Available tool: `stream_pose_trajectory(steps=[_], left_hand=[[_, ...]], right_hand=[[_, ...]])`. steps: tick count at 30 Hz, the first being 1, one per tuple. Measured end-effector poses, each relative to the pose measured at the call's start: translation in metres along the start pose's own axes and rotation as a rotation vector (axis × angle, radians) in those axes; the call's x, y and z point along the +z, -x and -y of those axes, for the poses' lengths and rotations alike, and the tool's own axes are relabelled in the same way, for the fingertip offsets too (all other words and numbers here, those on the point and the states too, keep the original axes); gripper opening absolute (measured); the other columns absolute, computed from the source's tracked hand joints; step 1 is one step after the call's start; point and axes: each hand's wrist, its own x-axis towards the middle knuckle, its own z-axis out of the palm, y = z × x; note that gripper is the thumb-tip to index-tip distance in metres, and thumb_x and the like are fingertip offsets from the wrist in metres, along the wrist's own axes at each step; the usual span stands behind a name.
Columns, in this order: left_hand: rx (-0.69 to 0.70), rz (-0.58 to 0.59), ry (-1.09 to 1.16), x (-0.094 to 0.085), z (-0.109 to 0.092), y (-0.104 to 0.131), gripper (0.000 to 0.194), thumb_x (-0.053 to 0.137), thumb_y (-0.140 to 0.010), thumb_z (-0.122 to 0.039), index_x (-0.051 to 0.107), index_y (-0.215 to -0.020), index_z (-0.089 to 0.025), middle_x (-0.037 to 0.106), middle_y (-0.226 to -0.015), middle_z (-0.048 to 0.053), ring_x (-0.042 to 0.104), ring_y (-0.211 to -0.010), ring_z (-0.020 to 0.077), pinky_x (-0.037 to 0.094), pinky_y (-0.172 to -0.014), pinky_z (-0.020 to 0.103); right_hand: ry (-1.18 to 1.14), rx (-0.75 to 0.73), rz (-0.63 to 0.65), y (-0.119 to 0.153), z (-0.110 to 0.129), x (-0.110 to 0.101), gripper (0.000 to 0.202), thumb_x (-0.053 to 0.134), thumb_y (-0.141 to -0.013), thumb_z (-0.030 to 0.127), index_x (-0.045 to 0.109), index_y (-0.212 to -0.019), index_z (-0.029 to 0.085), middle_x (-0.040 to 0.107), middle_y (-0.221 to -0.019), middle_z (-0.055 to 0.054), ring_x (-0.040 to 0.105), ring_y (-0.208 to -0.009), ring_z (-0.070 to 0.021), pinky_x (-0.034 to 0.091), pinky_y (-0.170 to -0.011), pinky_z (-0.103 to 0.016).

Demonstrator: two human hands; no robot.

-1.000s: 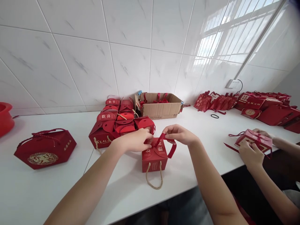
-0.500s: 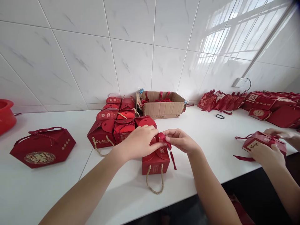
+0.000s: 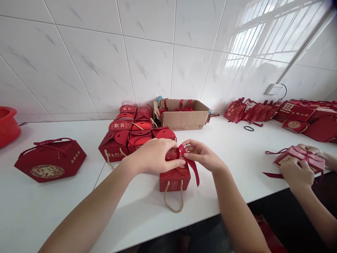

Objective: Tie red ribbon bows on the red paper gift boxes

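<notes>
A small red gift box (image 3: pixel 174 181) with a beige rope handle hanging at its front stands on the white table. Over its top, a red ribbon (image 3: pixel 194 171) forms a loop with one tail hanging down the right side. My left hand (image 3: pixel 155 154) is closed on the ribbon at the box's top, its fingertips partly hidden behind the loop. From the right, my right hand (image 3: pixel 201 154) pinches the ribbon between thumb and fingers. Just behind and left of my left hand is a group of red boxes (image 3: pixel 113 144).
A cardboard box (image 3: pixel 184 120) holding red ribbons stands by the wall. One red hexagonal box (image 3: pixel 50 160) and a red basin (image 3: pixel 7 126) are at left. Rightward lie red tags (image 3: pixel 234 110), a black ring (image 3: pixel 249 128), stacked boxes (image 3: pixel 318 123) and another person's hands (image 3: pixel 297 174) on a box.
The ribbon loop has shifted and its tail now lies flatter and wider at the right. My fingers have moved slightly on it. The other person's near hand has curled over their box.
</notes>
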Motion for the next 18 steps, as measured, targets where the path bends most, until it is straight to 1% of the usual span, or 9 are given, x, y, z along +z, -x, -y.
stream_pose_trajectory(steps=[2,3,5,8,10,12,15,18], left_hand=[[-0.038,-0.012,0.027,0.003,-0.004,-0.002,0.046,0.046,-0.079,-0.065,0.050,-0.069,-0.020,0.057,-0.067,0.000,0.049,-0.058,0.0145,0.031,-0.049,0.027],[-0.047,-0.039,0.035,0.005,-0.006,-0.003,0.046,0.045,-0.080,-0.064,0.050,-0.068,-0.020,0.057,-0.065,-0.001,0.048,-0.057,0.0141,0.030,-0.049,0.026],[-0.050,-0.098,0.048,0.009,-0.008,-0.006,0.040,0.045,-0.083,-0.056,0.051,-0.067,-0.020,0.056,-0.064,-0.001,0.048,-0.057,0.0132,0.030,-0.049,0.026],[-0.033,-0.132,0.070,0.014,-0.007,-0.008,0.033,0.046,-0.086,-0.042,0.047,-0.063,-0.019,0.055,-0.062,-0.002,0.045,-0.054,0.0112,0.029,-0.049,0.025],[-0.027,-0.141,0.060,0.014,-0.004,-0.009,0.032,0.044,-0.086,-0.037,0.044,-0.060,-0.018,0.053,-0.060,-0.002,0.042,-0.053,0.0107,0.029,-0.049,0.025],[-0.031,-0.152,0.036,0.012,0.000,-0.009,0.032,0.043,-0.086,-0.036,0.044,-0.059,-0.018,0.052,-0.059,-0.002,0.042,-0.054,0.0114,0.028,-0.049,0.026],[-0.036,-0.161,0.014,0.009,0.004,-0.008,0.034,0.041,-0.087,-0.036,0.047,-0.059,-0.018,0.054,-0.060,-0.001,0.045,-0.056,0.0127,0.030,-0.051,0.027],[-0.022,-0.180,0.018,0.007,0.004,-0.008,0.030,0.042,-0.087,-0.034,0.055,-0.064,-0.019,0.059,-0.065,0.000,0.049,-0.062,0.0140,0.032,-0.054,0.027]], right_hand=[[0.007,-0.019,-0.004,-0.001,0.000,0.001,0.022,0.065,-0.082,0.029,0.056,-0.100,0.021,0.059,-0.084,-0.001,0.054,-0.069,-0.0107,0.043,-0.065,-0.024],[0.009,-0.029,0.000,-0.001,0.000,0.001,0.021,0.065,-0.082,0.029,0.056,-0.099,0.021,0.059,-0.084,-0.001,0.054,-0.069,-0.0105,0.042,-0.064,-0.024],[0.010,-0.041,0.007,-0.001,0.000,0.001,0.019,0.065,-0.082,0.029,0.057,-0.096,0.020,0.059,-0.083,-0.001,0.053,-0.068,-0.0100,0.042,-0.063,-0.023],[0.012,-0.018,0.011,-0.001,-0.001,-0.001,0.018,0.065,-0.082,0.029,0.056,-0.094,0.020,0.058,-0.077,0.001,0.051,-0.065,-0.0094,0.041,-0.063,-0.023],[0.020,0.029,0.027,0.000,-0.001,-0.002,0.021,0.065,-0.082,0.030,0.056,-0.098,0.020,0.057,-0.072,0.003,0.051,-0.063,-0.0095,0.041,-0.063,-0.024],[0.028,0.062,0.030,0.000,-0.002,-0.003,0.025,0.065,-0.081,0.031,0.056,-0.102,0.021,0.057,-0.071,0.003,0.052,-0.064,-0.0103,0.043,-0.065,-0.026],[0.049,0.062,-0.040,0.001,-0.001,-0.001,0.026,0.068,-0.079,0.031,0.059,-0.101,0.020,0.058,-0.079,0.001,0.055,-0.069,-0.0107,0.046,-0.069,-0.027],[0.085,0.097,-0.096,0.002,0.000,0.004,0.031,0.070,-0.076,0.033,0.061,-0.103,0.021,0.058,-0.081,0.000,0.055,-0.066,-0.0100,0.047,-0.065,-0.026]])
